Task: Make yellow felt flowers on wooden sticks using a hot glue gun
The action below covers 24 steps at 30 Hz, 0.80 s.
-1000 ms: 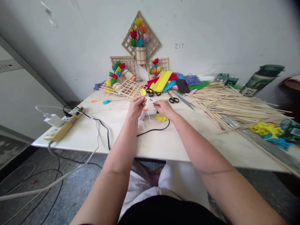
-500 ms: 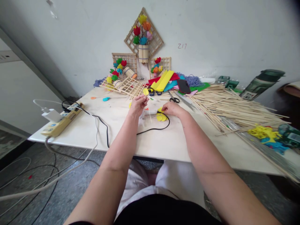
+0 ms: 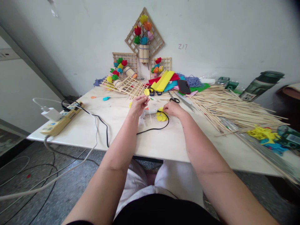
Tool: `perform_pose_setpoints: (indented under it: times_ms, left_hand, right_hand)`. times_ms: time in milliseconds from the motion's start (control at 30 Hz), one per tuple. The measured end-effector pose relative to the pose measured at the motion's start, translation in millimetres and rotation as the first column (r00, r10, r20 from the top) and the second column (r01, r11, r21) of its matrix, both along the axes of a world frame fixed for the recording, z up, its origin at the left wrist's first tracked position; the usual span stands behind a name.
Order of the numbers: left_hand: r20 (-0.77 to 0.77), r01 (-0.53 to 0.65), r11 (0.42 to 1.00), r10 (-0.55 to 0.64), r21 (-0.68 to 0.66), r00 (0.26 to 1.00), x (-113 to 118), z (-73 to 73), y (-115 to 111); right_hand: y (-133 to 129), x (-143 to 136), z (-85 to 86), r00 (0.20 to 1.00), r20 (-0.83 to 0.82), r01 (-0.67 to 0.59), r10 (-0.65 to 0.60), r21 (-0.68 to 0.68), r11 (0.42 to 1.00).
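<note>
My left hand (image 3: 140, 103) is closed in a pinch on a thin white stick (image 3: 150, 114), with a round yellow petal (image 3: 147, 92) at its top above the fingertips. My right hand (image 3: 172, 108) has its fingers pressed together at the edge of several loose yellow petals (image 3: 161, 117) on the table. Whether a petal is between those fingertips is too small to tell. Between the hands lies a white glue gun (image 3: 152, 111), partly hidden by my left hand. Its black cord (image 3: 154, 128) loops across the tabletop in front of the petals.
Black-handled scissors (image 3: 174, 99) lie behind my right hand. Many wooden sticks (image 3: 234, 107) spread to the right, near a dark bottle (image 3: 262, 85). A power strip (image 3: 62, 120) sits at the left edge. Lattice frames with paper flowers (image 3: 124, 64) and coloured strips (image 3: 163, 81) stand at the back.
My right hand has shifted very slightly to the right by the yellow petals. My left hand keeps the stick and petal in nearly the same place.
</note>
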<state>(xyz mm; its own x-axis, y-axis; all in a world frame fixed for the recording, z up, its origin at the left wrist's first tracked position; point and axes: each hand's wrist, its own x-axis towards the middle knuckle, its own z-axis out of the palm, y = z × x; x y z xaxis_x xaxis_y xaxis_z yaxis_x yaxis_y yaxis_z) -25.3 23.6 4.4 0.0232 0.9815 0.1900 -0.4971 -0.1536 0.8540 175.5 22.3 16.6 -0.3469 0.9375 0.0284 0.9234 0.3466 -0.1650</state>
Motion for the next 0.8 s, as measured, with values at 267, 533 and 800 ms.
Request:
perform_pose_setpoints:
  times_ms: [267,533,800]
  left_hand:
    - [-0.01,0.013,1.0,-0.013,-0.007,1.0,0.6,-0.8,0.2]
    - [-0.105,0.045,0.999,-0.043,0.024,0.994,4.5,-1.2,-2.4]
    - [-0.125,0.056,0.998,-0.053,0.023,0.991,5.4,1.0,-4.8]
  right_hand:
    - [5.0,9.0,-1.5,0.917,-0.392,0.111,-0.078,0.064,0.992]
    - [3.7,9.0,0.9,0.732,-0.665,0.123,-0.146,-0.082,0.989]
    - [4.9,7.6,-1.1,0.84,-0.535,0.046,-0.094,-0.101,0.994]
